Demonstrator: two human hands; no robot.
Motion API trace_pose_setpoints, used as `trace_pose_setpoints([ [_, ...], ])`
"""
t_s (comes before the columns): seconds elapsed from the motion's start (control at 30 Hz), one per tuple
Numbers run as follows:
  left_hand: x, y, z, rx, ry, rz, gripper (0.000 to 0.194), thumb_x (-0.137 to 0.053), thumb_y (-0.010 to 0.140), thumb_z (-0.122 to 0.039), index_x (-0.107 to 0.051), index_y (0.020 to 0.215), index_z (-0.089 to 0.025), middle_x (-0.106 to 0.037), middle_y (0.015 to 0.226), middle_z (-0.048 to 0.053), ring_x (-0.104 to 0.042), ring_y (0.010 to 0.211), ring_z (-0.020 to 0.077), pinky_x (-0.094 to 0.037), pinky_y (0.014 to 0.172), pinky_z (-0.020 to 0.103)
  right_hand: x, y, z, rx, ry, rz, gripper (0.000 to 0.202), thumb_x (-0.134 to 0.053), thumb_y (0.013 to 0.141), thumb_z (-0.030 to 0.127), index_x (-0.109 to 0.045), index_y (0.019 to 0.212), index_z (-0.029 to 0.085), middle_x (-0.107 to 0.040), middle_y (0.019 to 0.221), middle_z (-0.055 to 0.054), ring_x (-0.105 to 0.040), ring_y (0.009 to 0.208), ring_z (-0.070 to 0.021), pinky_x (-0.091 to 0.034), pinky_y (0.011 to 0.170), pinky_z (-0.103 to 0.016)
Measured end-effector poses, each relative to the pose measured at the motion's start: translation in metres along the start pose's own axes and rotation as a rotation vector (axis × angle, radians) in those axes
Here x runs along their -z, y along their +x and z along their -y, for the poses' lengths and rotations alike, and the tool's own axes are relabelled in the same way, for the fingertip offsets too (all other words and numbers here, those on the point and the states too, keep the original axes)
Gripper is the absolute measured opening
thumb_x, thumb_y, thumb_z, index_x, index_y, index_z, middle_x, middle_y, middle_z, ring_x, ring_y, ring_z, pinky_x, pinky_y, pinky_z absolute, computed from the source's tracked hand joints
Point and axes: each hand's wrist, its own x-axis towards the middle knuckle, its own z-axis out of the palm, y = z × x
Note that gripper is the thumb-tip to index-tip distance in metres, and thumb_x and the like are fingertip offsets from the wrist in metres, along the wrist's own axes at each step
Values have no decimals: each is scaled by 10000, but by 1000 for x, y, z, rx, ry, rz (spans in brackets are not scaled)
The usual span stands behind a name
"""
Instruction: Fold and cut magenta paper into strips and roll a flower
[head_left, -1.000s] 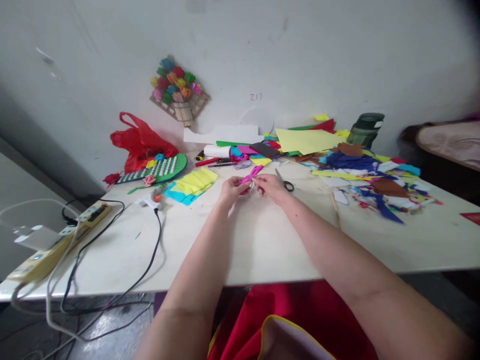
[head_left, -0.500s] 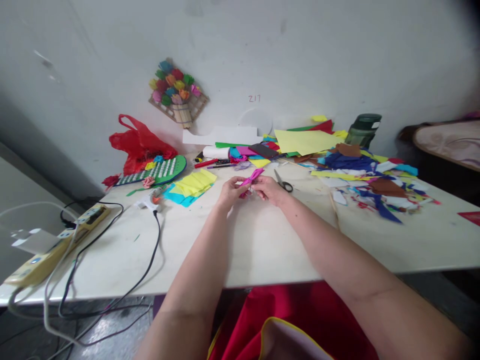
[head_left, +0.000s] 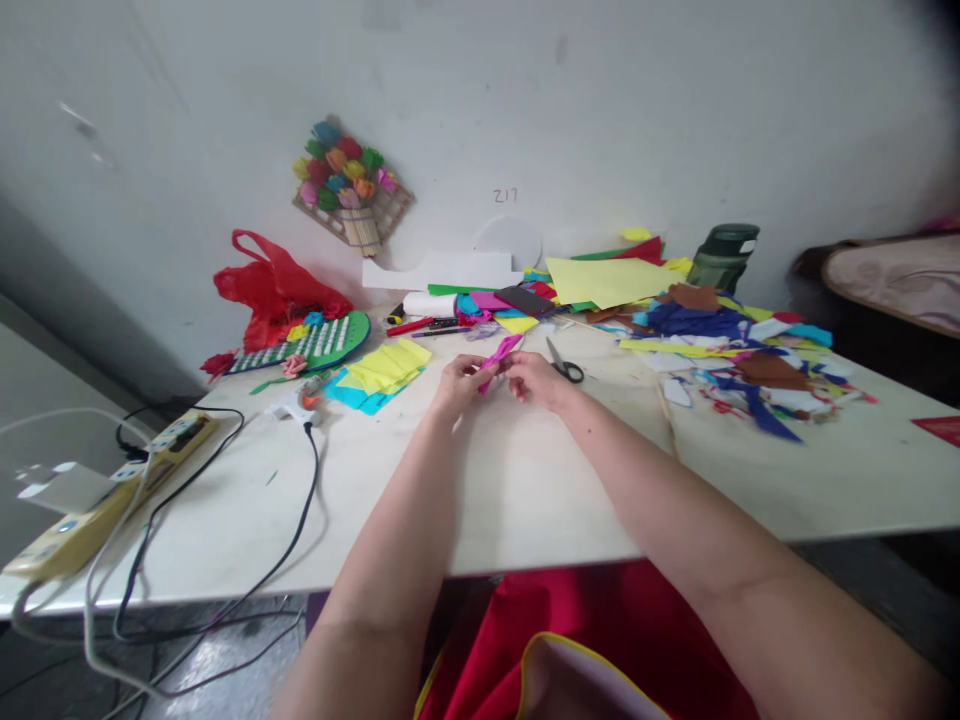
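Note:
A small magenta paper piece, gathered in the middle, is held above the white table near the centre. My left hand pinches it from the left side. My right hand is closed at its right side, fingertips against the paper; its lower fingers are curled. Just right of my right hand lie black-handled scissors. Left of my left hand, yellow crepe paper rests on blue paper.
A glue gun with a black cord and a power strip lie at left. Behind are a red bag, a green board and pens. Paper scraps and a bottle are at right; a thin stick lies nearer.
The magenta paper has tilted slightly, and my right hand's fingers have shifted a little at its side. The whole view has moved slightly.

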Motion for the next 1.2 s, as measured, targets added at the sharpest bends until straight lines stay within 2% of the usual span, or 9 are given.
trace_pose_setpoints([
  [0.2,3,-3,-2,60,-165,108,300,-718,611,-411,-602,686,-145,-499,526,-20,-425,473,72,-312,466,213,-3,1,-4,28,-62,23,212,-523,651,97,-550,852,163,-548,491,58,-399,316,-64,-282,297,-176],
  [0.43,4,-2,-3,155,-331,93,243,-736,566,-328,-613,682,-154,-489,537,-13,-389,469,69,-272,440,213,-2,5,-7,-29,-354,-91,155,-490,658,70,-602,705,165,-461,428,59,-361,315,-57,-266,309,-175],
  [0.53,5,1,-1,159,-400,87,216,-726,580,-312,-624,689,-157,-523,591,-1,-421,512,79,-327,478,218,-3,2,-3,-8,-238,-73,196,-506,652,89,-597,808,163,-469,437,57,-421,358,-75,-319,341,-174],
  [0.63,5,2,-1,155,-473,120,177,-697,611,-298,-639,692,-150,-566,637,10,-485,581,98,-387,555,233,-3,-4,1,15,-11,42,381,-520,657,128,-538,1034,175,-564,559,41,-477,398,-83,-340,349,-176],
  [0.73,5,1,-2,186,-529,137,138,-655,633,-270,-646,699,-149,-584,656,12,-527,638,115,-414,611,243,-2,-7,3,-13,42,131,466,-527,663,149,-496,1127,180,-591,586,39,-442,361,-76,-305,321,-178],
  [0.9,6,1,-3,293,-558,-6,151,-597,623,-250,-632,739,-161,-640,808,30,-564,765,133,-440,661,245,0,-4,1,-36,-112,82,299,-469,653,94,-638,896,134,-478,448,58,-317,313,-59,-249,311,-190],
  [1.0,7,2,-3,299,-556,6,195,-570,613,-274,-619,764,-159,-658,880,56,-575,798,151,-454,695,269,5,3,0,-27,-357,20,211,-474,639,77,-669,668,154,-559,488,11,-389,367,-78,-297,354,-207],
  [1.1,8,3,-2,309,-541,-6,205,-564,604,-280,-611,761,-157,-666,880,63,-578,778,153,-455,681,277,14,11,1,76,-553,-79,186,-536,603,52,-639,505,172,-670,665,-41,-562,616,-130,-354,434,-187],
  [1.2,7,5,-2,317,-504,-33,177,-591,587,-268,-617,725,-160,-656,791,42,-569,734,146,-443,632,256,22,14,3,178,-446,-182,174,-544,652,96,-692,643,187,-695,892,-50,-594,872,-185,-408,477,-182],
])
